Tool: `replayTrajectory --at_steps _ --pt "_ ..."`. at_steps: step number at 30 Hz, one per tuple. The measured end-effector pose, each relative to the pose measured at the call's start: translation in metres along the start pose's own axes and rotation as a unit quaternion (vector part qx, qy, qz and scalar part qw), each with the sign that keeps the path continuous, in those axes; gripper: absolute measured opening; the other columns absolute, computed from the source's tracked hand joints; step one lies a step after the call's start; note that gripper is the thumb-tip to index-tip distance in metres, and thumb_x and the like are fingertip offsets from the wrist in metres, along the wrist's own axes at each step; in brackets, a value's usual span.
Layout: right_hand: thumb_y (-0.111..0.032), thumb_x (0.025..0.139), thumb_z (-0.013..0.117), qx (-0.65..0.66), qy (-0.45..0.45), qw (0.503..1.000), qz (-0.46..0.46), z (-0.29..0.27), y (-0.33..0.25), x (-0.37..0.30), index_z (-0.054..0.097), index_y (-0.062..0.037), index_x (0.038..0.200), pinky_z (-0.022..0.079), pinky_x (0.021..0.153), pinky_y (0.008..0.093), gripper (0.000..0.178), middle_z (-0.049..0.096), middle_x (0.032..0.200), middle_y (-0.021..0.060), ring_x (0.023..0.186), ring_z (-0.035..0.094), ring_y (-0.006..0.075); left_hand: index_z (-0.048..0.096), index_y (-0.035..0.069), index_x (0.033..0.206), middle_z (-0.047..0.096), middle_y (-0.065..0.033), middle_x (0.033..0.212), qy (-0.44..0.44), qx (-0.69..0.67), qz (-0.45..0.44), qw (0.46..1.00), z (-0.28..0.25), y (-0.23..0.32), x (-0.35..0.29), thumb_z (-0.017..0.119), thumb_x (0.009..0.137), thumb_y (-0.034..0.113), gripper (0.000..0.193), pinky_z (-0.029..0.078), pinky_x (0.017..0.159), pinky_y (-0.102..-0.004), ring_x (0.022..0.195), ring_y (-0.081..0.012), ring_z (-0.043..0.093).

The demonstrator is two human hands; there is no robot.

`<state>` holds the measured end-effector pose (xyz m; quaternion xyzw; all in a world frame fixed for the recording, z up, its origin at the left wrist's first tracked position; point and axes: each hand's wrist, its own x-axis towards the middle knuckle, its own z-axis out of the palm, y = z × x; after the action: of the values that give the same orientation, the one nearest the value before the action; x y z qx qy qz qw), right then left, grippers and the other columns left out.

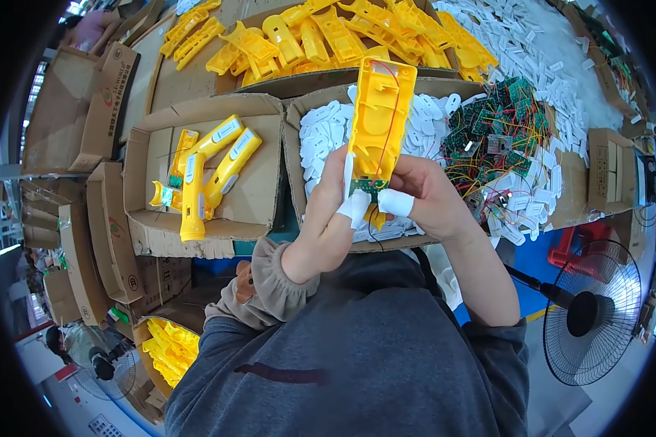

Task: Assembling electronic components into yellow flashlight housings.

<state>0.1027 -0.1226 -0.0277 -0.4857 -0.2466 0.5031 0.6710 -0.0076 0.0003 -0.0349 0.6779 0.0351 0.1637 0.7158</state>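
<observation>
Upright in front of my chest is a yellow plastic housing half [378,109], its hollow inside facing me. A thin red wire runs down its inside, and a small green circuit board [366,186] sits at its lower end. My left hand [325,227] grips the housing's left side, with the white-wrapped thumb beside the board. My right hand [434,195] is closed at the lower right, fingers partly hidden behind the housing and its wrapped thumb close to the board. A dark wire hangs beneath.
Behind the hands, a cardboard box [293,138] holds white plastic pieces [326,135] and a heap of wired green boards [499,124]. To its left, another box [149,234] contains several yellow devices [229,162]. More yellow housings [321,40] lie beyond. A black fan [590,313] stands at right.
</observation>
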Motion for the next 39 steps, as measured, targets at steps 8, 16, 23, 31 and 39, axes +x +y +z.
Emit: replayTrajectory --at_steps 8,16,23,31,39 --pt "-0.008 0.084 0.061 -0.007 0.076 0.997 -0.027 0.018 0.015 0.016 0.059 0.0011 0.106 0.048 0.071 0.0235 0.024 0.063 0.092 0.0034 0.08 0.059 0.0089 0.036 -0.003 0.122 0.059 -0.0139 0.084 0.055 0.117 0.038 0.991 -0.011 -0.016 0.001 0.037 0.076 0.003 0.047 0.046 0.068 -0.0315 0.074 -0.0233 0.06" --pt "-0.007 0.087 0.057 0.023 -0.01 0.995 -0.095 0.025 0.047 0.016 0.041 -0.0037 0.13 0.044 0.09 0.0299 0.047 0.051 0.121 0.011 0.105 0.055 0.0183 0.031 -0.001 0.133 0.048 -0.0187 0.117 0.06 0.27 -0.098 0.956 -0.102 0.022 -0.036 0.048 0.081 0.011 0.056 0.038 0.093 -0.036 0.109 -0.0281 0.049" --pt "-0.001 0.08 0.059 -0.265 0.097 0.956 -0.079 0.013 0.045 -0.021 0.046 -0.0025 0.124 0.046 0.085 0.0308 0.046 0.057 0.11 0.0108 0.099 0.058 0.019 0.043 0.002 0.126 0.049 -0.0213 0.119 0.09 0.663 0.037 0.742 -0.163 0.046 -0.003 0.06 0.081 0.015 0.05 0.04 0.092 -0.0421 0.11 -0.038 0.047" --pt "0.002 0.066 0.058 -0.461 0.168 0.863 -0.118 0.01 0.04 -0.042 0.061 -0.0044 0.1 0.048 0.064 0.0361 0.035 0.059 0.083 0.0121 0.073 0.06 0.0289 0.05 0.013 0.119 0.052 -0.0168 0.119 -0.018 0.822 0.249 0.512 -0.251 -0.035 0.196 0.059 0.073 0.008 0.047 0.041 0.09 -0.0389 0.11 -0.0342 0.049" --pt "0.005 0.064 0.056 -0.669 0.208 0.689 -0.182 -0.021 0.004 0.008 0.063 -0.0033 0.088 0.05 0.065 0.037 0.027 0.06 0.08 0.0106 0.078 0.061 0.0255 0.034 0.005 0.126 0.057 -0.0127 0.103 -0.04 0.474 0.029 0.879 -0.19 0.057 0.137 0.063 0.08 0.014 0.055 0.047 0.081 -0.0341 0.093 -0.0229 0.059"
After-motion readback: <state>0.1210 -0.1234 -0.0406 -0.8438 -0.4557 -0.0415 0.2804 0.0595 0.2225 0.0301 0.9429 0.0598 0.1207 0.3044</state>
